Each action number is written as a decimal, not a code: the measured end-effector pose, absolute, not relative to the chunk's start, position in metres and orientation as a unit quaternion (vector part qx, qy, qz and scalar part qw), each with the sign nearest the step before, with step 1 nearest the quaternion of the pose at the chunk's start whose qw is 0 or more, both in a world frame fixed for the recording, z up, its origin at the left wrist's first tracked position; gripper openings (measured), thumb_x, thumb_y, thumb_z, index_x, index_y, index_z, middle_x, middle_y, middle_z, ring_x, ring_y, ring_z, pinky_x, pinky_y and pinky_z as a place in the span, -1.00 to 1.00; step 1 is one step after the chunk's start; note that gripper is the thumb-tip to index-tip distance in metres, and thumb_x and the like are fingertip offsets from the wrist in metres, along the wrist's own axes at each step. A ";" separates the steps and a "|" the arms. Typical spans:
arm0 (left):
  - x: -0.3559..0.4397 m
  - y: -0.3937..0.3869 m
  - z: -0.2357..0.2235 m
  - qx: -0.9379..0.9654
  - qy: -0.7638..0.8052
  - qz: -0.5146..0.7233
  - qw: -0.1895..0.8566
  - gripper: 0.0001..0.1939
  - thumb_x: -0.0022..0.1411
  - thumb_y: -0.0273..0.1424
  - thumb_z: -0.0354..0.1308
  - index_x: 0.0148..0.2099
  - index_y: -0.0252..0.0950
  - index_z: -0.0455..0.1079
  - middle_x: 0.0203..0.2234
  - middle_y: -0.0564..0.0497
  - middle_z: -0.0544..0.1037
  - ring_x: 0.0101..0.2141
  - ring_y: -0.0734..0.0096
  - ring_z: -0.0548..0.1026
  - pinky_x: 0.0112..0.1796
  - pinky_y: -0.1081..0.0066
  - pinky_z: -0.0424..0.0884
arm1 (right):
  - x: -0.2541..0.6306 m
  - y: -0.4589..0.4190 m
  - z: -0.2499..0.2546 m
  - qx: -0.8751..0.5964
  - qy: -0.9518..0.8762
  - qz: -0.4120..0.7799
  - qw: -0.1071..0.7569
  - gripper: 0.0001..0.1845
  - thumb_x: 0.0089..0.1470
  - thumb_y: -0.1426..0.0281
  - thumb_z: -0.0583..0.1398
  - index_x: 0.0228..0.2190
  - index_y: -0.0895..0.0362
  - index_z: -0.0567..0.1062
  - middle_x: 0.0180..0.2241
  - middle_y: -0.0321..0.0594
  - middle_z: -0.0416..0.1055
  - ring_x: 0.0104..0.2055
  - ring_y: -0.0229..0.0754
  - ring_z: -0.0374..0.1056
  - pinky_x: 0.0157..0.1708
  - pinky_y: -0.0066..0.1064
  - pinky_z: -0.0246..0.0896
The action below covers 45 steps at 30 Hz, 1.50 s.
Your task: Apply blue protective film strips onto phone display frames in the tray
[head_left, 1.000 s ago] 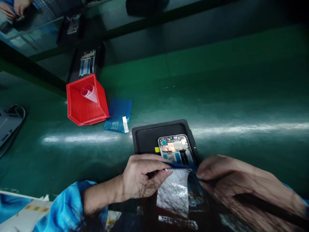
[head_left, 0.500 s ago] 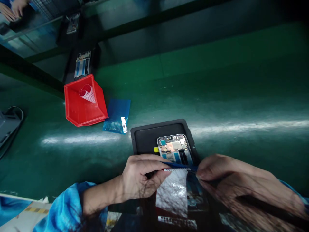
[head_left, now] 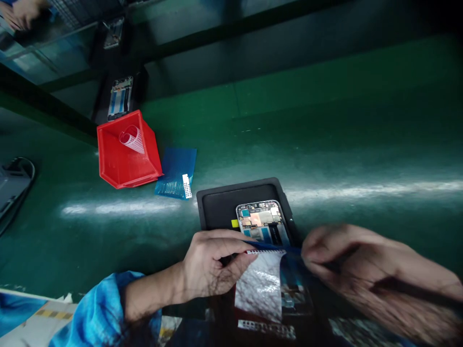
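An opened phone with its circuit board showing lies in a black tray on the green mat. My left hand is closed, pinching the left end of a blue strip across the phone's near end. A shiny film sheet hangs from the strip toward me. My right hand, blurred by motion, has its fingers closed at the strip's right end and seems to grip a dark thin tool.
A red bin holding a curled white perforated sheet stands at the left. A blue perforated sheet lies beside it. Further back, another phone frame rests on a dark tray. Someone else's hands show at the top left corner.
My right hand has shifted slightly right and up and is now blurred. The film sheet bows a little more. My left hand holds still.
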<state>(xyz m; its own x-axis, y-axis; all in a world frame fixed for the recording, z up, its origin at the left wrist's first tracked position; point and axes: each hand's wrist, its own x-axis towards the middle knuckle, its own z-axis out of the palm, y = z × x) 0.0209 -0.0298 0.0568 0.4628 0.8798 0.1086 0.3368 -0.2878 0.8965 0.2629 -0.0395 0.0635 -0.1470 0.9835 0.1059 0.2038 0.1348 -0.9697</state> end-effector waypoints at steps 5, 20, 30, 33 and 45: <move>0.019 -0.031 0.056 0.764 0.369 0.306 0.433 -0.87 0.14 -0.59 0.23 -0.22 -0.36 0.49 -0.30 -0.02 0.64 -0.29 0.52 0.65 -0.20 0.69 0.57 | 0.251 -0.009 0.052 -0.571 -0.526 0.417 0.472 -0.69 -0.07 0.42 0.43 -0.63 0.00 0.42 -0.53 -0.37 0.54 -0.42 -0.28 0.56 -0.39 -0.58 0.46; 0.020 -0.030 0.054 0.776 0.356 0.320 0.410 -0.85 0.11 -0.62 0.24 -0.22 -0.39 0.48 -0.31 -0.04 0.64 -0.27 0.52 0.65 -0.15 0.70 0.54 | 0.250 0.002 0.034 -0.580 -0.530 0.434 0.442 -0.72 -0.04 0.32 0.44 -0.60 0.04 0.46 -0.52 -0.28 0.57 -0.41 -0.20 0.56 -0.38 -0.42 0.46; 0.020 -0.031 0.053 0.779 0.360 0.313 0.406 -0.86 0.10 -0.61 0.26 -0.24 -0.39 0.49 -0.31 -0.04 0.64 -0.29 0.54 0.65 -0.17 0.74 0.53 | 0.245 0.001 0.035 -0.573 -0.561 0.409 0.436 -0.76 0.01 0.39 0.37 -0.60 0.03 0.47 -0.52 -0.32 0.57 -0.40 -0.22 0.57 -0.36 -0.42 0.46; 0.019 -0.030 0.053 0.778 0.360 0.316 0.408 -0.85 0.10 -0.61 0.26 -0.23 -0.38 0.48 -0.31 -0.03 0.64 -0.30 0.55 0.65 -0.17 0.73 0.54 | 0.245 -0.002 0.034 -0.568 -0.578 0.395 0.434 -0.75 0.04 0.42 0.36 -0.60 0.02 0.46 -0.52 -0.34 0.54 -0.39 -0.22 0.56 -0.37 -0.43 0.43; 0.021 -0.032 0.054 0.774 0.364 0.330 0.399 -0.88 0.10 -0.61 0.26 -0.26 -0.39 0.49 -0.34 -0.03 0.64 -0.31 0.55 0.65 -0.18 0.73 0.53 | 0.247 -0.009 0.029 -0.540 -0.623 0.362 0.435 -0.71 0.14 0.42 0.36 -0.55 0.00 0.45 -0.44 -0.34 0.53 -0.33 -0.22 0.54 -0.30 -0.41 0.40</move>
